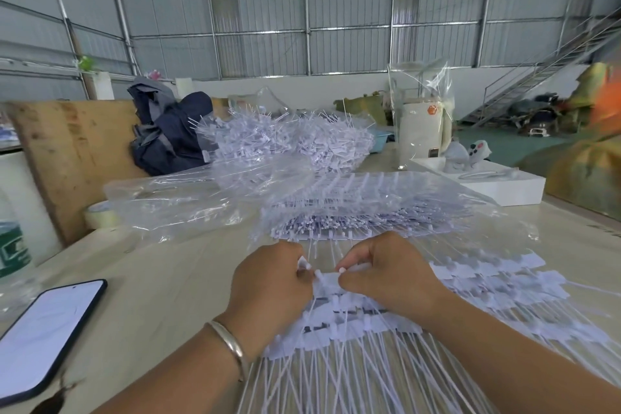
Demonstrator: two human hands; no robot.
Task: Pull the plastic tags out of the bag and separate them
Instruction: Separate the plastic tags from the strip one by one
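Observation:
A clear plastic bag (174,205) lies across the table's middle, with rows of white plastic tags (363,215) stacked in its open right end. More joined white tags (487,282) fan out beneath my hands, their long thin tails running toward me. My left hand (272,282) pinches one tag at its head. My right hand (386,276) pinches the neighbouring tag strip (327,281) just beside it. The two hands nearly touch. A loose heap of separated tags (285,138) sits behind the bag.
A phone (43,333) lies at the front left, with a bottle (10,245) and a tape roll (99,213) further left. Dark cloth (168,134) sits at the back. A white tray (497,181) and a wrapped white cylinder (420,134) stand back right. A person in orange (598,131) is at the right edge.

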